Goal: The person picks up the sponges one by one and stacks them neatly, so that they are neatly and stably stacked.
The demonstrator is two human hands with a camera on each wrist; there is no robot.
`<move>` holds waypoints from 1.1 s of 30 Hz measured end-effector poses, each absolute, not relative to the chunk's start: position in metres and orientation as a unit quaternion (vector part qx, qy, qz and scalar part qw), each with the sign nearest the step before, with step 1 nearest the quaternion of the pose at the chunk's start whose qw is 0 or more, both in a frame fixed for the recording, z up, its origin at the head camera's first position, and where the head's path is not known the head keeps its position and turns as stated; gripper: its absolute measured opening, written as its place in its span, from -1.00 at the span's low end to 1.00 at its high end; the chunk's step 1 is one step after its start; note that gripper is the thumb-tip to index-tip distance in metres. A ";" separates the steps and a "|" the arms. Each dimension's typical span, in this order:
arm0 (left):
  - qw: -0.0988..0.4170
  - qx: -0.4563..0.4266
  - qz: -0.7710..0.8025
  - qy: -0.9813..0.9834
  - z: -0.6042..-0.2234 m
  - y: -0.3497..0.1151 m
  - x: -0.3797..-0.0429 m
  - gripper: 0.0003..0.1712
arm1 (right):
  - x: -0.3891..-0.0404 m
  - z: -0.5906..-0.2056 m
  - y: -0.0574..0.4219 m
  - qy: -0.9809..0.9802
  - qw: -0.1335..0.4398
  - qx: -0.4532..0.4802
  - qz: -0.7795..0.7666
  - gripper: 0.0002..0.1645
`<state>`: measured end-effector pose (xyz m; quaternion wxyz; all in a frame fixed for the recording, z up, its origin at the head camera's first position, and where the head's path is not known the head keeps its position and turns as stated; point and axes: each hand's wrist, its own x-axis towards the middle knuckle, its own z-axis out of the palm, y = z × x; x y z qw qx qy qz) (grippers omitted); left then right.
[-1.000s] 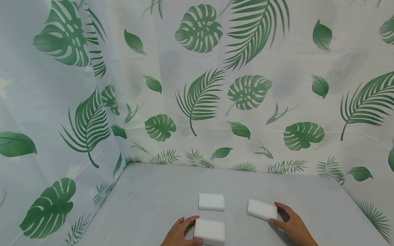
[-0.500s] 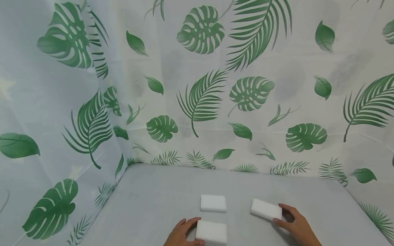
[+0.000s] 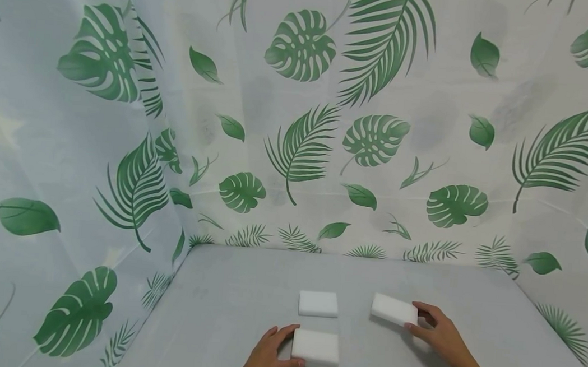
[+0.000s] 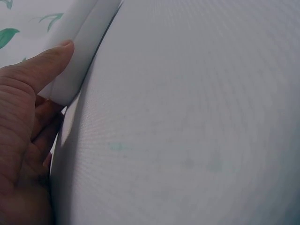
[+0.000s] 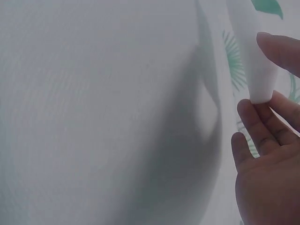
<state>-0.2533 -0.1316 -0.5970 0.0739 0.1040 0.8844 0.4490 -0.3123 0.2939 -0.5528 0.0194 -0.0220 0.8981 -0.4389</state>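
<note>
My left hand (image 3: 268, 357) grips a white sponge block (image 3: 315, 349) by its left end, thumb on the near side and fingers at the far side. In the left wrist view, the thumb (image 4: 58, 58) presses against that block's side, low over the table. My right hand (image 3: 440, 334) pinches another white sponge block (image 3: 394, 310) at its right end. The right wrist view shows this block (image 5: 255, 56) raised off the surface, between thumb and fingers, with a shadow below. A third white sponge block (image 3: 318, 304) lies flat just beyond the left hand's block, touched by neither hand.
A pale grey cloth-covered table (image 3: 226, 291) spans the front. White sheets printed with green leaves (image 3: 296, 144) hang as walls behind it and along the left and right sides.
My right hand has shifted slightly left and up with its block over the last half second. My left hand keeps its hold, and the far block stays put. The head view shifted slightly earlier.
</note>
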 end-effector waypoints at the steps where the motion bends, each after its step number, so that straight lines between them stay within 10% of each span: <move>1: 0.074 0.103 0.450 0.884 -0.597 -0.131 -0.253 -0.07 | -0.311 -0.552 0.292 0.897 0.017 -0.027 -0.440 0.03; 33: 0.048 0.122 0.447 0.885 -0.597 -0.131 -0.248 -0.02 | -0.282 -0.526 0.211 0.886 -0.047 -0.106 -0.448 -0.24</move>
